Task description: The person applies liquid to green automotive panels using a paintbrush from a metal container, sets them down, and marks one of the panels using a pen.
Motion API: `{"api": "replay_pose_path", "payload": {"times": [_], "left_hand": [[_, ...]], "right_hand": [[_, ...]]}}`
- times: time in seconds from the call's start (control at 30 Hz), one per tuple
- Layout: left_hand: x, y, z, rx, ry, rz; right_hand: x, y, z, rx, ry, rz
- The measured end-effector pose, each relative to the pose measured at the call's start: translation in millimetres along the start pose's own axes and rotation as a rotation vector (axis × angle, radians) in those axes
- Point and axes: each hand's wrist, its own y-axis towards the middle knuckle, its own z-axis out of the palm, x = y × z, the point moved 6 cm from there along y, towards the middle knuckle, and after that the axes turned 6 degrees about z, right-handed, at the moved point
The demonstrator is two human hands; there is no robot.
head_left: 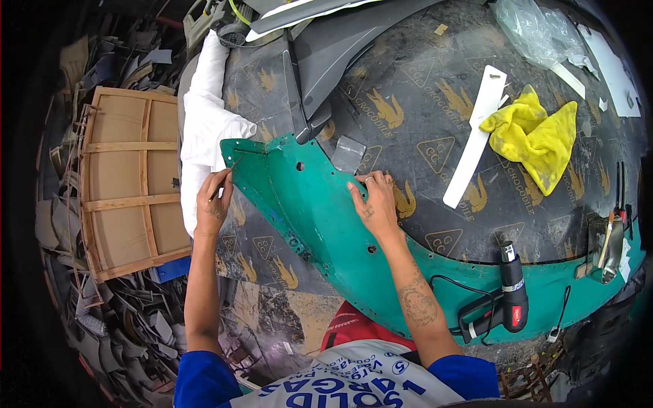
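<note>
A large curved green panel (326, 224), like a car fender, lies across the work table with holes along its flange. My left hand (215, 204) is closed in a pinch at its left end, around a thin dark stick-like tool (217, 193); its exact kind is hard to make out. The tool's tip is near the panel's corner. On the panel's inner edge, my right hand (376, 204) grips with the thumb on the green face and the fingers over the rim. A small grey square (349, 155) lies beside that edge.
A heat gun (513, 292) with a black cord rests on the panel at right, near a metal holder with tools (610, 251). A yellow cloth (534, 136) overlaps a white strip (476, 139). White wrapped padding (204, 136) and a dark panel (340, 58) lie beyond.
</note>
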Motion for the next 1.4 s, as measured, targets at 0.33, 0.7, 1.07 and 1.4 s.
{"api": "replay_pose_path", "payload": {"times": [0.33,0.7,1.07,1.4], "left_hand": [[2.5,-2.8,4.1,-0.025,0.013,-0.001],[4.2,-5.3,3.1,-0.029,-0.006,-0.003],[7.7,-4.4,5.3,-0.029,-0.005,-0.005],[8.1,-2.3,0.9,-0.068,-0.047,-0.041]], "right_hand": [[-3.3,0.1,2.2,0.004,0.006,0.005],[-3.5,-0.1,1.7,0.013,0.018,0.019],[-2.5,0.3,0.9,0.002,0.009,0.012],[-4.6,-0.1,3.1,0.01,0.031,0.02]]}}
